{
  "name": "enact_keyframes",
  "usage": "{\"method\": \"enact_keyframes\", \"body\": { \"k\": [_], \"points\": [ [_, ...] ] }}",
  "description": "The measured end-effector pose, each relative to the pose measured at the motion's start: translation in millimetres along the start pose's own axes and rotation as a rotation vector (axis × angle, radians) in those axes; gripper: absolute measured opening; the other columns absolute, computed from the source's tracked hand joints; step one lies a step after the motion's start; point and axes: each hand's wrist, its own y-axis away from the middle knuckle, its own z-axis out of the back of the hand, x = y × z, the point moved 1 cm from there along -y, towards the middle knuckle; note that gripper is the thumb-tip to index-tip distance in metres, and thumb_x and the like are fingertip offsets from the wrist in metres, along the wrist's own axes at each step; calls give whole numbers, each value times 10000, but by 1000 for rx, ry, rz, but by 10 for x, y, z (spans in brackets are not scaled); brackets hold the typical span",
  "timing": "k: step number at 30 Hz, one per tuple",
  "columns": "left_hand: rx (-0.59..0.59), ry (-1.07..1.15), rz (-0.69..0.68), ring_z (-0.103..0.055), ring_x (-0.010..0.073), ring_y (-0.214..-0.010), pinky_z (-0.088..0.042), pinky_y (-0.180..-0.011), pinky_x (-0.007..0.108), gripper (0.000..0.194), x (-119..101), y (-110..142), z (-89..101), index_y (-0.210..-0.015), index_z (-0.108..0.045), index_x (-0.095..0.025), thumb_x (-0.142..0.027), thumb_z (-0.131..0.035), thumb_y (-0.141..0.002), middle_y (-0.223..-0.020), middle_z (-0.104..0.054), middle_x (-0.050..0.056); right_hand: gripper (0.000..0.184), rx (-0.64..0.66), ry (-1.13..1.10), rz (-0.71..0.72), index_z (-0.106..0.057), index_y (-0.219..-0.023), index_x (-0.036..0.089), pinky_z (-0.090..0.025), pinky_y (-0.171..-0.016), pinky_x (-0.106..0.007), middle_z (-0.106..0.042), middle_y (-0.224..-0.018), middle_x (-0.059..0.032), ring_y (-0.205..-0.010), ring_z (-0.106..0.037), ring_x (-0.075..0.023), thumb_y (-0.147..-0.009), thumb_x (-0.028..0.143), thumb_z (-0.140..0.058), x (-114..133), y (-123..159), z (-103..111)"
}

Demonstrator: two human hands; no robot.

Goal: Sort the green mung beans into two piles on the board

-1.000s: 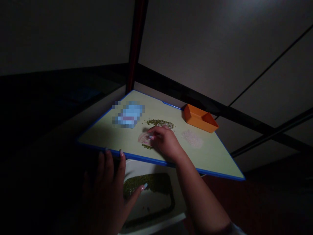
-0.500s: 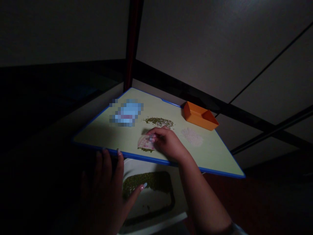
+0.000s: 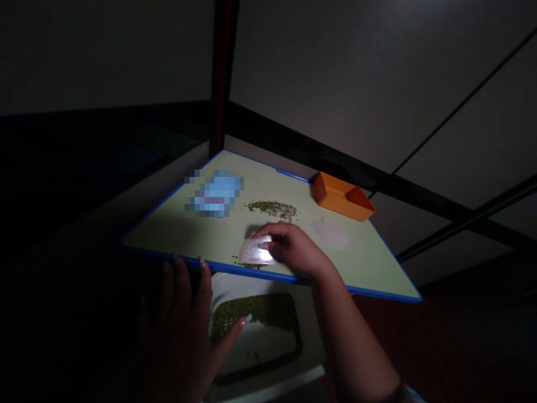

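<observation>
My right hand pinches a clear protractor, which glints in the light. Its straight edge faces the near rim of a pale board with a blue border, beside a few small green beans close to that rim. At the board's front left, my left hand has its fingers spread, the tips at the blue border and the thumb stretched out over a white bin. Green beans line part of the bin's bottom. Behind my right hand lies a longer patch of green beans.
An orange tray stands at the board's back right. White grains lie in front of it. A blurred blue-white item is at the back left. Wall panels rise behind the board, and the surroundings are dark.
My right hand has drawn the protractor slightly toward the near rim, and the small beans by it sit closer to the edge. My left hand stays in place.
</observation>
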Motion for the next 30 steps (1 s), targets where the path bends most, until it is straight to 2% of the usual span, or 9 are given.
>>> {"method": "enact_keyframes", "body": {
  "k": [4,13,23,26,30],
  "points": [
    [3,-3,4,-46,405,-1444,-153,-1082,643,827,0,-1,-7,-1449,-175,-58,-505,-430,-802,-1549,-75,286,357,68,-109,-4,-696,-972,208,-488,-699,-252,-681,-905,18,-798,-606,-112,-747,18,-494,-15,21,37],
    [26,-2,12,-33,391,-1448,-141,-1089,640,825,-11,0,8,-1458,-141,-66,-493,-417,-808,-1553,-67,277,282,107,-175,-61,-680,-929,190,-447,-592,-228,-562,-696,45,-634,-521,-87,-731,35,-554,29,54,89],
    [-8,8,20,-14,380,-1451,-130,-1095,627,844,16,10,-38,-1458,-145,-76,-499,-431,-786,-1559,-54,264,256,146,-270,-45,-661,-927,187,-400,-612,-228,-470,-691,43,-644,-455,-86,-743,44,-557,13,42,81],
    [-17,3,3,-12,383,-1450,-124,-1096,626,845,23,20,-48,-1461,-136,-74,-503,-426,-792,-1562,-37,262,259,125,-272,-34,-659,-937,187,-396,-622,-233,-493,-719,34,-665,-457,-91,-745,45,-558,16,52,90],
    [-18,-2,0,-35,394,-1446,-140,-1087,633,859,25,20,-49,-1463,-132,-74,-507,-440,-788,-1560,-47,266,235,32,-249,-52,-656,-960,192,-394,-603,-231,-508,-712,33,-649,-457,-95,-768,88,-571,0,45,71]
  ]
}}
